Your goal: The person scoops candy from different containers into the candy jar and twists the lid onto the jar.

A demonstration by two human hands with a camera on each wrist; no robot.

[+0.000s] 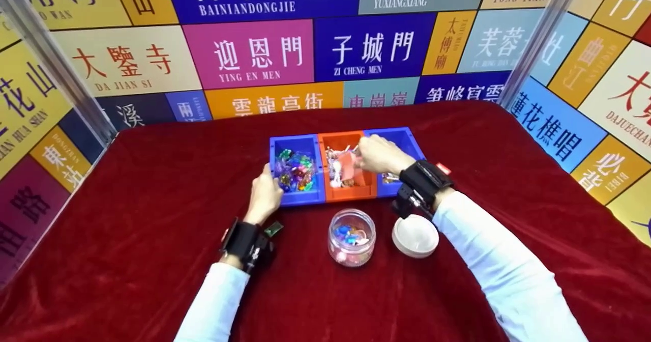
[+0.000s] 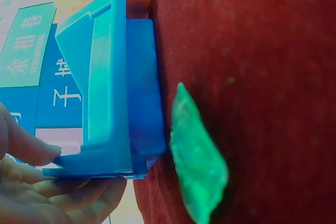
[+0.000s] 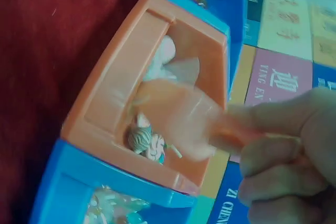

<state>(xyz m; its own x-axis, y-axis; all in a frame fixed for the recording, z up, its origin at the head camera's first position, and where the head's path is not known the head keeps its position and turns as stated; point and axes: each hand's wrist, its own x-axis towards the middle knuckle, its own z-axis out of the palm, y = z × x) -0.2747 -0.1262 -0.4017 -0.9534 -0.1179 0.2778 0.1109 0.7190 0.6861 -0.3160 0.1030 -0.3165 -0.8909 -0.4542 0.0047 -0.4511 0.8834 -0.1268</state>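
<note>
My left hand (image 1: 265, 193) grips the outer wall of the left blue bin (image 1: 299, 198), thumb inside the rim and fingers outside in the left wrist view. Colourful shiny trinkets (image 1: 297, 171) fill that bin. Over the middle orange bin (image 1: 351, 193), my right hand (image 1: 381, 154) pinches a flat pinkish piece (image 3: 194, 121), blurred; I cannot tell its kind. Below it in the orange bin lie white pieces (image 3: 161, 56) and a small figurine (image 3: 142, 137). The right blue bin (image 1: 402, 136), partly hidden by the right hand, holds small shiny bits.
Nearer the body stand an open clear jar (image 1: 352, 255) with small colourful pieces inside and a white lid (image 1: 415, 237) to its right. A green packet (image 2: 197, 156) lies on the red cloth (image 1: 152, 230) beside the left wrist. Panels with lettering (image 1: 249, 52) rise behind the table.
</note>
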